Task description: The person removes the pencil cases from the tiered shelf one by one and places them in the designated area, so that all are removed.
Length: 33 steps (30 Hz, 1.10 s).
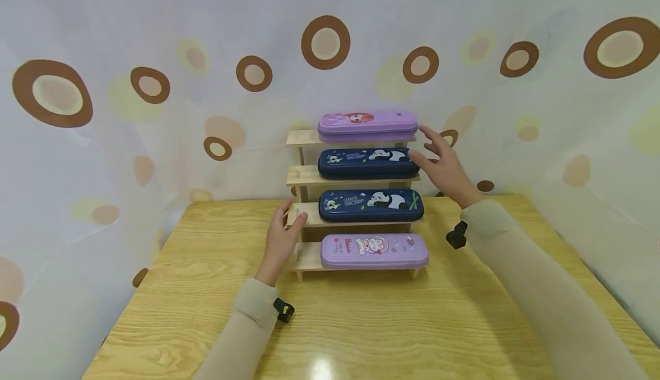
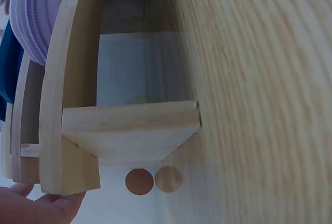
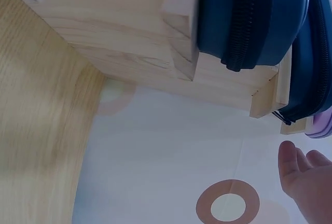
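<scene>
A small wooden stair-shelf (image 1: 301,176) with four steps was seen standing on a yellow wooden table (image 1: 361,322). One long pencil case was laid on each step. A purple case (image 1: 367,125) was on the top step. A dark blue panda case (image 1: 368,163) was on the second step. Another blue panda case (image 1: 370,205) was on the third step, and a purple case with a cartoon (image 1: 374,250) was on the bottom step. All four were laid long-ways, from left to right.

The right hand (image 1: 444,165) was held up in the air, just beside the right end of the dark blue panda case on the second step. Its fingers were spread apart and nothing was held in it. Whether a fingertip was touching the case could not be told. The case lay to the left of this hand, so its short right end was the part nearest to the palm. This hand was much nearer to that case than the other one.

The left hand (image 1: 282,239) was rested against the left side of the shelf, down by the third step. Its fingers were kept loose and not wrapped round anything.

A curtain with brown rings (image 1: 154,82) was hung behind the table.
</scene>
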Available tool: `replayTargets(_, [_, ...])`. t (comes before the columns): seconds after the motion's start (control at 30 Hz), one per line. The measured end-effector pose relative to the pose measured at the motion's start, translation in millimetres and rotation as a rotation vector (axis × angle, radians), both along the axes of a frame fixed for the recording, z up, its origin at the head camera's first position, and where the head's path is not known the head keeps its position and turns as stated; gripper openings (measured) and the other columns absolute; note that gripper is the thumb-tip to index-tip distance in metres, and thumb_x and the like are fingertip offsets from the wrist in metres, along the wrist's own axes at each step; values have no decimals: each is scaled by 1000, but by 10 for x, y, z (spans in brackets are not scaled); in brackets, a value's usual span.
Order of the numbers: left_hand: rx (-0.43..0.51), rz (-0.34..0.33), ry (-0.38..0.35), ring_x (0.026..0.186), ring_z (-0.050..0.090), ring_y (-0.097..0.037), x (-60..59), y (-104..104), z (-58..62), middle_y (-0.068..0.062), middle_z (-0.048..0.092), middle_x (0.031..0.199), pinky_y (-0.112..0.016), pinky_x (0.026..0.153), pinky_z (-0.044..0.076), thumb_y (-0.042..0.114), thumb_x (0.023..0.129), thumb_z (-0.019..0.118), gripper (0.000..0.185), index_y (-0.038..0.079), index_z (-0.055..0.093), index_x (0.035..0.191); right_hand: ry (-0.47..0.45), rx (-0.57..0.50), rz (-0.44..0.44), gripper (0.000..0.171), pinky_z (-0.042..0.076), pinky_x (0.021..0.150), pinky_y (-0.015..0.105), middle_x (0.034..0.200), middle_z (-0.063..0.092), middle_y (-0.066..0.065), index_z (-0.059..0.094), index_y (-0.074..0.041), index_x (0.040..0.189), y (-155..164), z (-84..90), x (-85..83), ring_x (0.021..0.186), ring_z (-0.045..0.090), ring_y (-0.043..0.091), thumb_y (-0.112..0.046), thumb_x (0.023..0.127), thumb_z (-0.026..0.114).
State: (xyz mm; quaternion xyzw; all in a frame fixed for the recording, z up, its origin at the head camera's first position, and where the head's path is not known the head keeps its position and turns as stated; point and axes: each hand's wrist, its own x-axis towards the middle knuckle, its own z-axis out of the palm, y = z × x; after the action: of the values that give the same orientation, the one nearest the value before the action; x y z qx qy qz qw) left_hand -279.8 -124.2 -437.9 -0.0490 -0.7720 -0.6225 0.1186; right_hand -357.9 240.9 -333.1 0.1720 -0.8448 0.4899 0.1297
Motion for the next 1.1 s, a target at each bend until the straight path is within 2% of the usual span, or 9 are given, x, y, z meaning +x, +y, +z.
replayTargets(0.1, [17, 6, -1, 142, 29, -38, -18, 26, 1, -21, 33, 154, -51, 113, 30, 28, 101, 59, 59, 1, 37, 149, 6, -4, -3, 72, 24, 111, 63, 163, 18, 9, 22, -16, 158, -42, 80, 8, 143, 24, 44, -32, 100, 60])
replayTargets(0.2, [40, 12, -16, 144, 24, -36, -25, 33, -1, -22, 31, 155, -50, 115, 25, 27, 101, 58, 60, -1, 36, 148, 5, -6, 6, 71, 25, 110, 64, 161, 19, 15, 22, -11, 157, -117, 200, 67, 141, 25, 47, -28, 100, 61])
replayTargets(0.27, [54, 17, -32, 144, 23, -37, 35, 62, 88, -24, 30, 155, -49, 116, 23, 23, 101, 58, 58, -3, 36, 148, 8, -6, 9, 71, 25, 110, 64, 160, 19, 18, 22, -10, 157, -142, 242, 68, 140, 25, 49, -27, 100, 61])
replayTargets(0.3, [65, 25, -38, 144, 24, -35, 33, 72, 83, -23, 31, 154, -47, 116, 23, 23, 100, 59, 58, -3, 36, 148, 2, -8, 10, 72, 25, 110, 65, 160, 18, 21, 21, -9, 157, -153, 269, 70, 140, 25, 50, -25, 100, 61])
replayTargets(0.43, [93, 51, -54, 141, 32, -31, 11, 112, 63, -19, 36, 152, -44, 116, 26, 23, 99, 60, 58, 0, 38, 147, 4, 15, 9, 75, 26, 109, 64, 160, 18, 19, 20, -15, 158, -92, 210, -136, 140, 26, 49, -33, 98, 62])
replayTargets(0.5, [101, 60, -54, 140, 34, -27, -60, 115, -32, -14, 38, 152, -44, 115, 27, 28, 98, 62, 59, 5, 39, 148, 0, 39, 1, 76, 28, 109, 64, 161, 19, 17, 20, -18, 159, -62, 206, -222, 140, 27, 48, -37, 98, 62])
replayTargets(0.53, [99, 60, -54, 140, 33, -28, -66, 121, -34, -14, 37, 152, -45, 115, 27, 28, 98, 62, 59, 5, 39, 148, 5, 51, -3, 77, 29, 108, 64, 161, 19, 16, 20, -20, 159, -43, 194, -272, 140, 27, 47, -40, 97, 62])
replayTargets(0.8, [84, 100, -50, 144, 27, -26, -59, 180, -47, -9, 39, 152, -46, 118, 19, 27, 97, 63, 57, 7, 43, 147, -45, 91, -1, 78, 27, 108, 65, 162, 16, 14, 17, -27, 159, -66, 331, -343, 141, 25, 47, -48, 96, 59])
replayTargets(1.1, [153, 139, -38, 139, 36, -28, -37, 222, -92, -11, 43, 149, -45, 115, 26, 20, 95, 66, 52, 11, 49, 143, -137, 28, 23, 76, 25, 110, 63, 160, 16, 22, 18, -28, 159, -86, 494, -407, 142, 24, 45, -44, 97, 59])
